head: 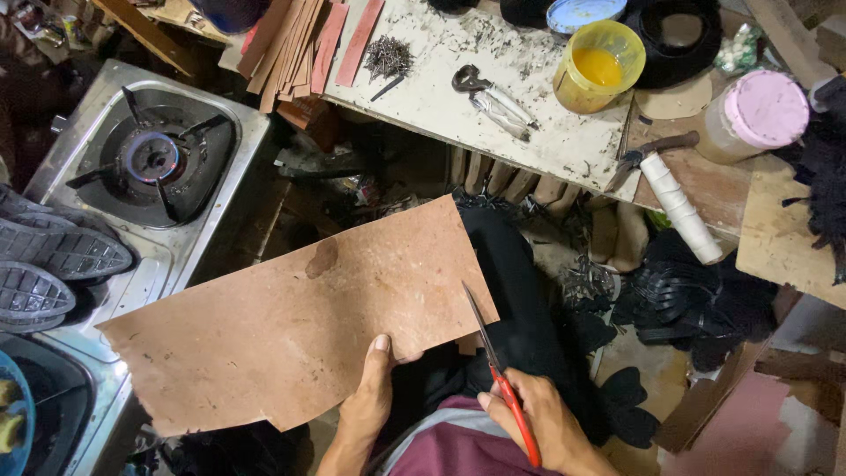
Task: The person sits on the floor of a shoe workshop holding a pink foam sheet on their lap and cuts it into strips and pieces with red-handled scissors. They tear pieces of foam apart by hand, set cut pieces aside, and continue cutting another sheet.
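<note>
- The left hand (370,397) pinches the brown sheet (291,326) at its 5 o'clock edge, keeping it flat.
- The right hand (542,423) grips red-handled scissors (498,379), blades pointing to 11 o'clock at this edge.

Both forearms are bare, with no sleeves, gloves, watch or rings showing on the left hand (368,401) or the right hand (539,423). A maroon garment with a grey band covers the waist, above black trousers.
</note>
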